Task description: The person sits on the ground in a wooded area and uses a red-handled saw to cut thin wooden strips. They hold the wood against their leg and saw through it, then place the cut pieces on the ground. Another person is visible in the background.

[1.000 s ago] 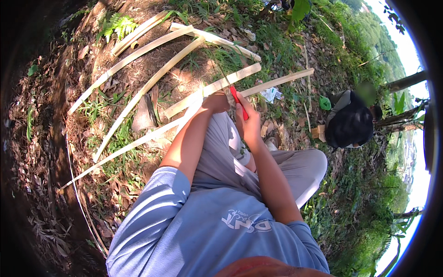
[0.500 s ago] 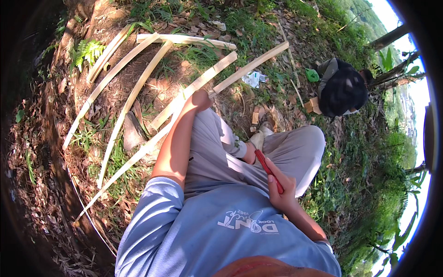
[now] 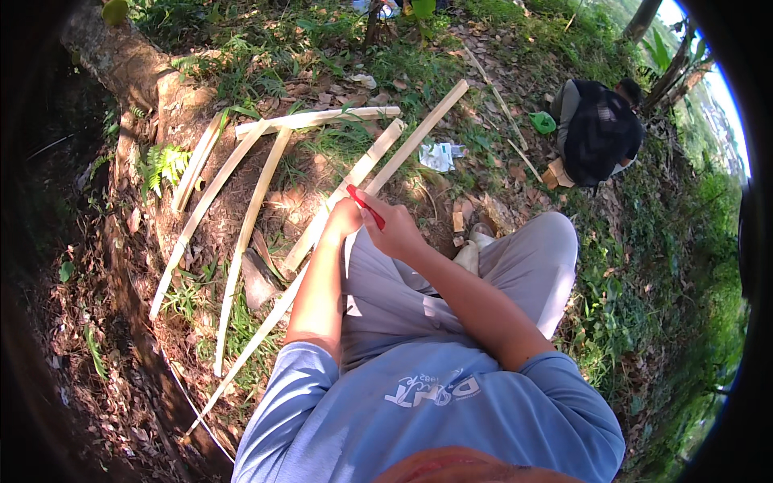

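Note:
My left hand [image 3: 345, 219] is closed around a long pale wooden strip [image 3: 420, 138], which runs slantwise from the lower left to the upper middle across my left thigh. Right against it, my right hand [image 3: 392, 231] grips a slim red tool [image 3: 366, 206]. The tool's tip lies over the strip beside my left fingers; whether it has a blade I cannot make out. Just left of the held strip, a wider wooden batten [image 3: 366, 165] rests on the ground.
More pale strips [image 3: 254, 251] lie on the soil at left, with a crosswise one [image 3: 322, 118] beyond them. A crumpled white packet [image 3: 439, 156] and small wood blocks [image 3: 459, 217] lie ahead. Another person [image 3: 600, 133] crouches at far right near a green bag [image 3: 542, 122]. A tree trunk [image 3: 153, 76] stands at left.
My right hand has come from my lap up and left to my left hand, bringing the red tool to the strip. My left hand keeps hold of the strip. The whole view has shifted.

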Demonstrator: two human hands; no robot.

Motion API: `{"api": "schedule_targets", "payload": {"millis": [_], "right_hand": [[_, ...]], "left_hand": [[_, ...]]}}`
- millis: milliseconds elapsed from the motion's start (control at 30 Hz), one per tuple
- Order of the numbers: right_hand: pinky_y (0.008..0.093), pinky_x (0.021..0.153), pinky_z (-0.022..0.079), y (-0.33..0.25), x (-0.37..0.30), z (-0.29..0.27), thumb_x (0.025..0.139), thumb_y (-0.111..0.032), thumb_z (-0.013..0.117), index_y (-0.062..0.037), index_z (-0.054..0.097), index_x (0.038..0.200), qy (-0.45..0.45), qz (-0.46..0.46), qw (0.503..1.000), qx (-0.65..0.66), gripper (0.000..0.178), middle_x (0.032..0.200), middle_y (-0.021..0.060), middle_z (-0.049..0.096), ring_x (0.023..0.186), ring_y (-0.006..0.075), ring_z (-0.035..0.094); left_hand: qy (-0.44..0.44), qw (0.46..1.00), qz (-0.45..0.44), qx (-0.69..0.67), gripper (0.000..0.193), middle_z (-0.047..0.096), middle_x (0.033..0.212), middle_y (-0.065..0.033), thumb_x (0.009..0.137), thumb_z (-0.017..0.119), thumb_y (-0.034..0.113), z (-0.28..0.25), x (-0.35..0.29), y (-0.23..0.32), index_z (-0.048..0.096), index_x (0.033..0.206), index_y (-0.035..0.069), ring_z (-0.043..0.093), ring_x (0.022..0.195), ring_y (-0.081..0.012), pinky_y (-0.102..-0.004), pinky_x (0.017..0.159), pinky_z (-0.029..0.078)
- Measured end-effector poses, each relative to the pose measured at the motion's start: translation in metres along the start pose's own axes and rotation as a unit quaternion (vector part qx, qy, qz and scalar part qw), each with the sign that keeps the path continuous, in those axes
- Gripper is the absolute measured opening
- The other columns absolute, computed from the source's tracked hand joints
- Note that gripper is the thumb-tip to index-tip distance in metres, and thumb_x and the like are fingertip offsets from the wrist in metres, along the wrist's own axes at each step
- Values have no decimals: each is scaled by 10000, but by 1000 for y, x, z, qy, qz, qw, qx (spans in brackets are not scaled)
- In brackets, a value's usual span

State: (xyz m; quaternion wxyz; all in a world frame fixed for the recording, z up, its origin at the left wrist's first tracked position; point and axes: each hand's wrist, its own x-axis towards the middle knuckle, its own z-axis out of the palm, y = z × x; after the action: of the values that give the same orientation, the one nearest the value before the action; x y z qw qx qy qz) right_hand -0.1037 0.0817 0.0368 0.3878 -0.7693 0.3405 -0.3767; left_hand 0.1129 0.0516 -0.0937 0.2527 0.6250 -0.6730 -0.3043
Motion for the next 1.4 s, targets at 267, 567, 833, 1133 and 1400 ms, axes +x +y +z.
{"api": "schedule_targets", "payload": {"millis": [267,567,833,1133,1400], "right_hand": [[443,561,521,-65,-110,-92,1011,-110,690,-117,645,1492,-22,43,997,-64,483,710,205,703,558,360,680],[399,580,524,-109,-177,-153,996,-43,664,-122,623,1526,-43,96,994,-24,537,656,145,671,521,304,651],[469,596,535,-44,-58,-72,1017,-170,676,-135,644,1497,-37,57,998,15,482,707,217,680,589,389,678],[480,623,529,-6,-9,0,1040,-157,632,-193,652,1489,12,6,1000,19,450,734,229,681,603,384,668],[447,611,566,-71,-151,-116,1007,-94,666,-131,614,1524,-45,79,995,-29,521,751,197,733,610,387,713]], "left_hand": [[-68,970,-223,-68,333,725,755,-142,921,808,231,-14,9,12,739,878,-92,682,655,-246,-436,634,533],[-15,984,-173,27,407,756,831,-237,910,820,271,-10,7,25,744,968,-125,744,763,-328,-462,751,566],[16,992,-123,33,382,762,1039,-320,905,715,255,9,-4,-8,771,1127,-50,762,1065,-436,-478,914,581],[19,999,32,1,269,784,893,-203,952,606,191,0,-6,-37,764,1009,-19,774,887,-369,-459,743,586],[-97,945,-226,-215,350,545,544,-50,954,746,141,-15,7,6,613,653,20,478,439,-163,-375,458,367]]}}
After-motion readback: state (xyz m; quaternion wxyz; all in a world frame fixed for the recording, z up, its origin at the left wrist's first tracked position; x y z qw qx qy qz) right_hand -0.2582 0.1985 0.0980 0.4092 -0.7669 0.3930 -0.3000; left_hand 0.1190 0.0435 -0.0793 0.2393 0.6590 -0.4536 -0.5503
